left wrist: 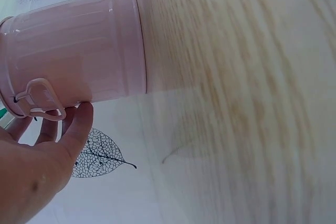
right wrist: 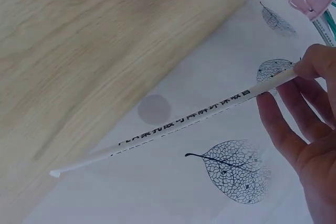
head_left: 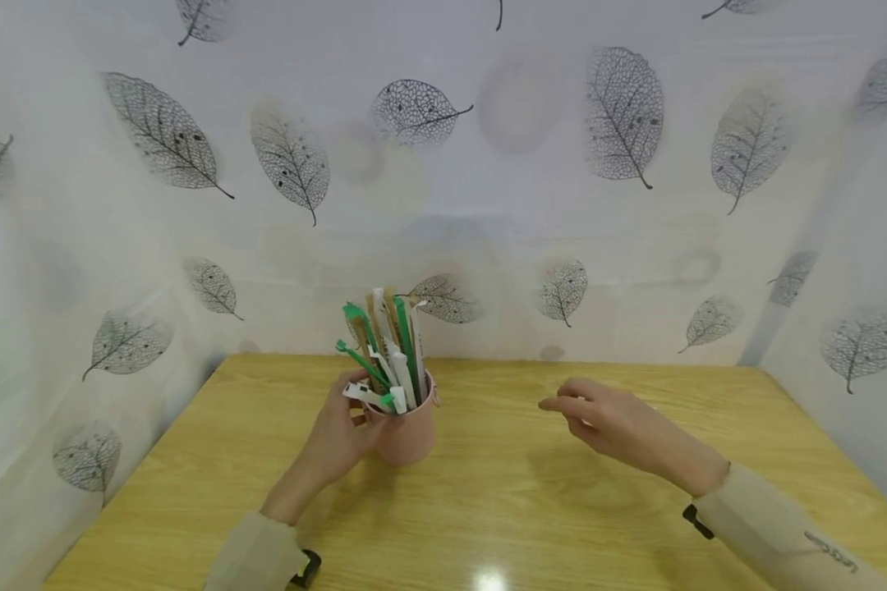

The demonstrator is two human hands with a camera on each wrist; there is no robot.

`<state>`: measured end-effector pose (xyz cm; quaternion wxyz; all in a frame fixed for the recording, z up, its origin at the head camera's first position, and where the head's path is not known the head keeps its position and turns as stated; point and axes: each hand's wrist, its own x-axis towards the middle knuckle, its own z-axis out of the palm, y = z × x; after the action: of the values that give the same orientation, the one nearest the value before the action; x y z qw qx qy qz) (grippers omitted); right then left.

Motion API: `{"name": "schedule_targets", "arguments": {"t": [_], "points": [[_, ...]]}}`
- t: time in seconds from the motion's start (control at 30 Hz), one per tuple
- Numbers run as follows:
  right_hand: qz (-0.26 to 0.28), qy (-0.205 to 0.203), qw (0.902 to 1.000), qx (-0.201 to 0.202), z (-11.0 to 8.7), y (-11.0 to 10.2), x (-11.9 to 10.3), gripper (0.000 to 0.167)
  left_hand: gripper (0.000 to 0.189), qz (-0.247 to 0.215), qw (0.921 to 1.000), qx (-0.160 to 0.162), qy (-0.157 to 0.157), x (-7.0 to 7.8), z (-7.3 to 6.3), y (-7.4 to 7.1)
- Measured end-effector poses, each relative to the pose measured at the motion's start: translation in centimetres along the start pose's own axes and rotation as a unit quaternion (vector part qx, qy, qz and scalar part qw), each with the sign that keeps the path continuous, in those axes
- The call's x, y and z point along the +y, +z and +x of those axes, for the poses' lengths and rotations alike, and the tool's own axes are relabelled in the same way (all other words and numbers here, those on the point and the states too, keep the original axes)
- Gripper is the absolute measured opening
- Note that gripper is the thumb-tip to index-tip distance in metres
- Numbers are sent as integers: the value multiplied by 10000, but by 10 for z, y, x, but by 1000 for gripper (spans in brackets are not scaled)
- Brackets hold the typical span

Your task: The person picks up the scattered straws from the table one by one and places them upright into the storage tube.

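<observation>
A small pink metal bucket (head_left: 405,439) stands on the table, packed with wrapped drinking straws (head_left: 406,353) in green, white and brown. My left hand (head_left: 347,431) grips its left side near the rim. In the left wrist view the fingers (left wrist: 79,129) touch the bucket (left wrist: 79,51) beside its wire handle (left wrist: 44,95); some fingertips are hidden behind it. To the right, my right hand (head_left: 609,419) hovers above the table. The right wrist view has the right hand (right wrist: 310,124) pinching one end of a white wrapped straw (right wrist: 178,121) with dark printed characters. That straw is barely discernible in the head view.
The wood-grain table (head_left: 503,492) reaches back to a pale curtain (head_left: 488,205) printed with dark leaves, which also hangs along both sides. A dark strap (head_left: 698,521) shows at the right sleeve, another strap (head_left: 306,569) at the left.
</observation>
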<state>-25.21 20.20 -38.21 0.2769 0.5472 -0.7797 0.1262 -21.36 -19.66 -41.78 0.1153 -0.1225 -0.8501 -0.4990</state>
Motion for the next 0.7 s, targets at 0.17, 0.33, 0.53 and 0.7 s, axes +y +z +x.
{"name": "schedule_targets", "arguments": {"t": [0.17, 0.33, 0.53, 0.7], "points": [[320, -78, 9978, 579, 19, -4, -2, 35, 67, -29, 10000, -85, -30, -1, 0, 0], [708, 100, 9926, 979, 42, -6, 4, 21, 68, -35, 10000, -68, -39, 1, 0, -1], [1408, 618, 9768, 1492, 70, -7, 9, 43, 68, 5, 10000, -31, 10, 0, 0, -1], [1600, 811, 9596, 2169, 95, -9, 7, 41, 68, 7, 10000, -30, -6, 0, 0, -1]]}}
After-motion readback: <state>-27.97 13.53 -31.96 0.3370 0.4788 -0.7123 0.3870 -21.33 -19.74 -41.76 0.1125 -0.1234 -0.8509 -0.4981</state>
